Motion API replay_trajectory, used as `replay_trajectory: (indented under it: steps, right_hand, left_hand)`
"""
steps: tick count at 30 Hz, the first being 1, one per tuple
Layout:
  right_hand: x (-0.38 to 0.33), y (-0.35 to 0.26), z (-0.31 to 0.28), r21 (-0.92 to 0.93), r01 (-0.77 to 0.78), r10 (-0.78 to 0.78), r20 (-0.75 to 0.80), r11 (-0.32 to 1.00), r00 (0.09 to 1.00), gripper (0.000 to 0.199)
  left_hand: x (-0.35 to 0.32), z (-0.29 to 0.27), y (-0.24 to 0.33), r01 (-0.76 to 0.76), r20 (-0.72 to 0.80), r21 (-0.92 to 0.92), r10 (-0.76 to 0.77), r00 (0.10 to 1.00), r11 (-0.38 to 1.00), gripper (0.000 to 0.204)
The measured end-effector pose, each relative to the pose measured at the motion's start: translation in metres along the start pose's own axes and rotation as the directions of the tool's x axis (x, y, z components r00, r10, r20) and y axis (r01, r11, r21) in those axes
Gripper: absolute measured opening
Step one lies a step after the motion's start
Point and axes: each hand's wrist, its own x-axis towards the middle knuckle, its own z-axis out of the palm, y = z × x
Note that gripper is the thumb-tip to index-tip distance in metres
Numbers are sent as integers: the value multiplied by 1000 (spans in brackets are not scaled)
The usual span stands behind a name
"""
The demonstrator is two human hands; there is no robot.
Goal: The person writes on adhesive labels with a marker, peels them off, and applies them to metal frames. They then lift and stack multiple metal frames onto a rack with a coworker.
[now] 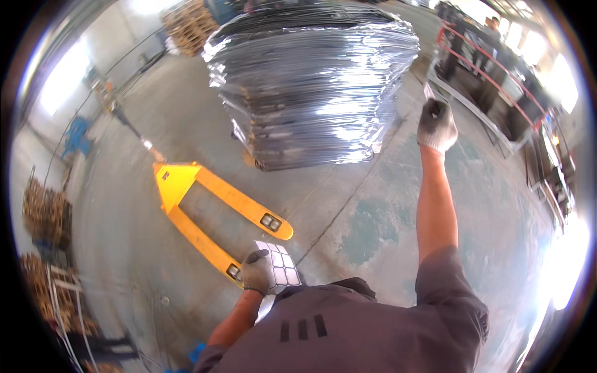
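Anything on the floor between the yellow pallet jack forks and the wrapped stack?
Nothing: in the head view, only bare concrete floor with a seam line separates the pallet jack from the film-wrapped stack.

The film-wrapped stack of flat sheets (314,81) stands on the concrete floor (367,217), ahead of the person. Left of the stack and nearer the person lies the pallet jack (211,214), its forks pointing toward the person. Behind the stack, to its left, are piled wooden pallets (189,23). Right of the stack runs a metal rack (497,81). The right hand (436,126) is raised just right of the stack; the left hand (258,271), holding a small gridded pad (281,266), sits well in front of it, beside the fork tips.
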Motion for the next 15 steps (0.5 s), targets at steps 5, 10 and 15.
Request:
replay_trajectory:
  steps: [5,10,15]
  right_hand:
    - [36,26,36,-181,32,-39,-34,983,999,15]
    - [35,44,86,-312,-40,90,147,949,985,25]
    - [17,124,176,-257,-21,145,474,966,868,29]
  left_hand:
    - [45,3,3,77,10,-25,-77,997,997,22]
    - [35,3,-22,258,137,-280,-228,964,925,22]
    - [-9,56,-17,212,104,-71,-204,973,975,27]
